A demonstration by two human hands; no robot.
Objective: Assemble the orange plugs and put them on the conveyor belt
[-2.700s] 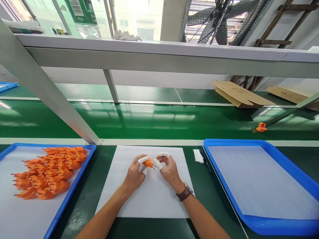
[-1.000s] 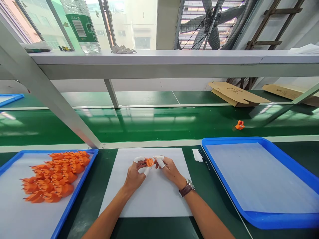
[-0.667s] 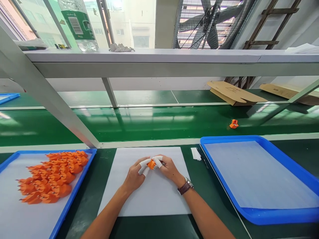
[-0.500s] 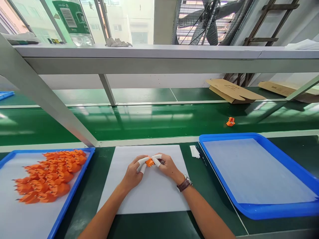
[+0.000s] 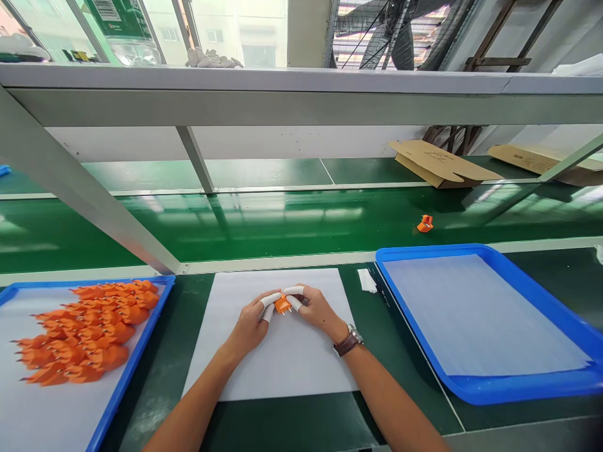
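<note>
Between my two hands is a small orange plug (image 5: 282, 305) with thin metal pins pointing down toward me. My left hand (image 5: 253, 323) pinches it from the left, and my right hand (image 5: 318, 309) grips its right and upper side. White finger covers are on the thumb and forefinger of both hands. Beneath them lies a white sheet (image 5: 292, 370) on the dark green table. Many similar orange plugs (image 5: 97, 333) sit in rows in the blue-rimmed left tray (image 5: 141, 364).
A blue tray (image 5: 452, 383) lined with white stands to the right. Beside it lie a white slip (image 5: 367, 280) and a dark pen (image 5: 380, 285). One orange plug (image 5: 424, 223) rests on the green belt (image 5: 282, 226). Cardboard boxes (image 5: 440, 160) lie behind; a metal shelf frame (image 5: 301, 107) crosses above.
The view has tipped slightly downward. The orange plug on the belt has moved a little left. Both hands keep hold of their plug, with its pins now showing more clearly.
</note>
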